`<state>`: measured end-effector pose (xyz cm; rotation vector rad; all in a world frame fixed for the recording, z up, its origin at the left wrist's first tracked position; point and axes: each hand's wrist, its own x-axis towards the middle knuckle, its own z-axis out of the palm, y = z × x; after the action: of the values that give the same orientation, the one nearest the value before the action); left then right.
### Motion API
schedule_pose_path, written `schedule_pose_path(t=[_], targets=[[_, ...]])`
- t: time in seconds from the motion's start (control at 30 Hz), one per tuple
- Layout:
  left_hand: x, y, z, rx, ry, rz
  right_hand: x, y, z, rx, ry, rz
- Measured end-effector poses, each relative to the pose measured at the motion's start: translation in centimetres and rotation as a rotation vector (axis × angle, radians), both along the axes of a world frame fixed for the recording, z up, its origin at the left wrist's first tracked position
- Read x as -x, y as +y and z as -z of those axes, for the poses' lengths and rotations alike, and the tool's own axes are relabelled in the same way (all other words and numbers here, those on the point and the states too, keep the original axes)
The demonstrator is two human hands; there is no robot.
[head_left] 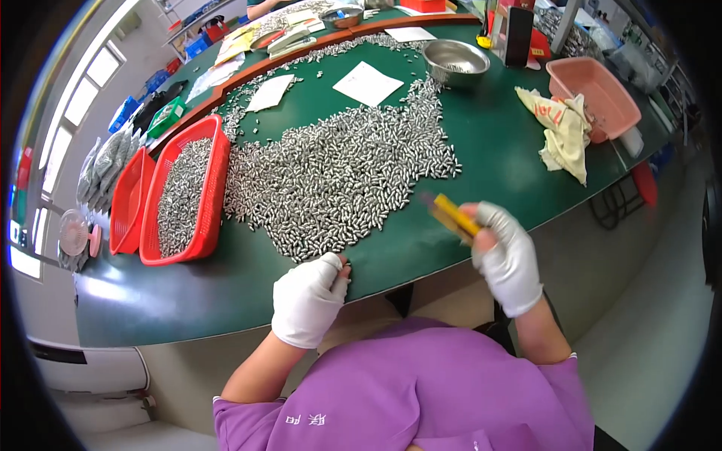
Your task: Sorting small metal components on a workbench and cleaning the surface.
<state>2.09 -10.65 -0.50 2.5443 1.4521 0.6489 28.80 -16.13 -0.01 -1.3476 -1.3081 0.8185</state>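
Green-topped worktable (519,143) filled most of the view, a raised brown edging (207,105) curving along its far side. Wearer, in a purple shirt (421,383), sat or stood at the near edge; could not tell which.

Broad pile of small silvery metal pieces (331,177), short with rounded ends, spread over the middle. One arm of it ran up toward the far right; looser pieces strung out along the edging.

Left of the pile: red perforated plastic basket (216,188), holding a load of similar pieces. Second red basket (124,207) just beyond it, farther left. Pink plastic tub (613,98) at far right, pale yellow cloth (565,139) beside it.

Left hand (307,299), in a white glove with fingertips bare, was at the near tip of the pile by the table's edge. Fingers curled, thumb drawn in close; could not tell whether anything was pinched there.

Right hand (508,259), gloved likewise, was raised right of the pile, fingers closed about a yellow-handled tool (455,218). Tool slanted up and leftward, apart from the pile; its tip blurred, kind unclear.

Steel bowl (459,74) stood at the pile's far right end; square white paper (368,83) lay left of it.
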Motion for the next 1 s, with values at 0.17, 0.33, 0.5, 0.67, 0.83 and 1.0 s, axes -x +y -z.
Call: schedule_pose_path(t=[0.17,0.33,0.5,0.67,0.83,1.0], targets=[[-0.6,-0.2,-0.1,0.029,-0.011,0.0,3.3,-3.3,1.1,0.039,-0.394,-0.237],[-0.6,-0.4,-0.1,0.11,-0.119,-0.043,4.5,-3.1,1.6,0.056,-0.619,-0.348],[-0.6,-0.4,-0.1,0.21,-0.148,-0.073,5.6,-2.5,0.3,0.072,-0.772,-0.412],[-0.7,-0.4,-0.1,0.218,-0.156,-0.079,6.4,-2.2,0.1,0.063,-0.774,-0.383],[-0.6,-0.3,0.0,0.218,-0.16,-0.082,6.6,-2.1,0.5,0.052,-0.748,-0.385],[-0.6,-0.1,-0.1,0.258,-0.166,-0.079,6.4,-1.8,0.3,0.053,-0.719,-0.4]])
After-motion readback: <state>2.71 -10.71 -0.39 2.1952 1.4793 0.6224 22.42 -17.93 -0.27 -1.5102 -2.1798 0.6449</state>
